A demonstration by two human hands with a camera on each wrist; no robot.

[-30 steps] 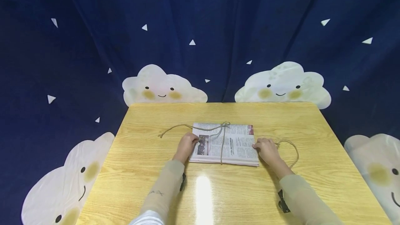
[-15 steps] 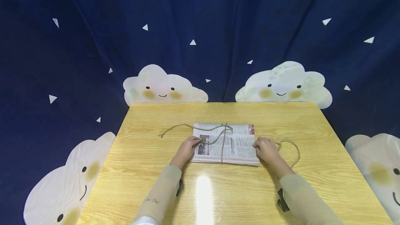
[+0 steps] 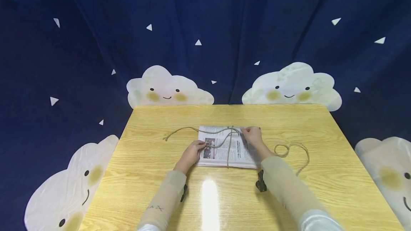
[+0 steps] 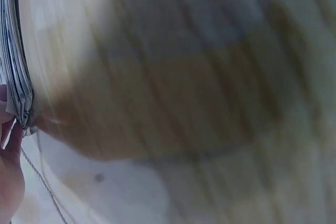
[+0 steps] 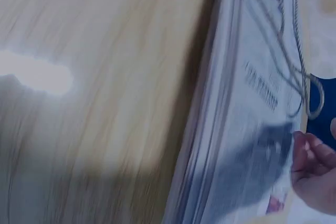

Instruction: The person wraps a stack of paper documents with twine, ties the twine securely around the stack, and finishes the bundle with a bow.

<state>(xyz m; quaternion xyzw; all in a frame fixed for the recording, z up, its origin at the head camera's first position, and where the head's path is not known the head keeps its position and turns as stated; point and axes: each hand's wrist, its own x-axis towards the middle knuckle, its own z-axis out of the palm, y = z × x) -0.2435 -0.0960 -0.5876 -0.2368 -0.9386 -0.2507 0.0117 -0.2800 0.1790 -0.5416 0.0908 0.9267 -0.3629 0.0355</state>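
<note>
A folded newspaper stack [image 3: 237, 156] lies on the table with brown twine [image 3: 229, 149] across its middle. On top, the twine bends in a loose loop near the far edge. My left hand [image 3: 190, 155] is at the stack's left side, its fingertips pinching the twine strand that curves over the printed photo; in the left wrist view only part of this hand [image 4: 11, 174] shows, by the stack's edge. My right hand [image 3: 253, 137] is over the far right part of the stack. Its loosely bent fingers [image 5: 300, 153] are near the twine loop [image 5: 316, 98] but apart from it.
One twine end [image 3: 165, 138] trails onto the wooden table [image 3: 154, 188] at the left. More twine [image 3: 298, 144] lies coiled to the right of the stack. A dark blue curtain [image 3: 179, 17] with printed clouds hangs behind the table.
My right hand has left the stack's right edge and moved left and away from me, towards the loop. The twine loop slackened as my left hand shifted slightly right.
</note>
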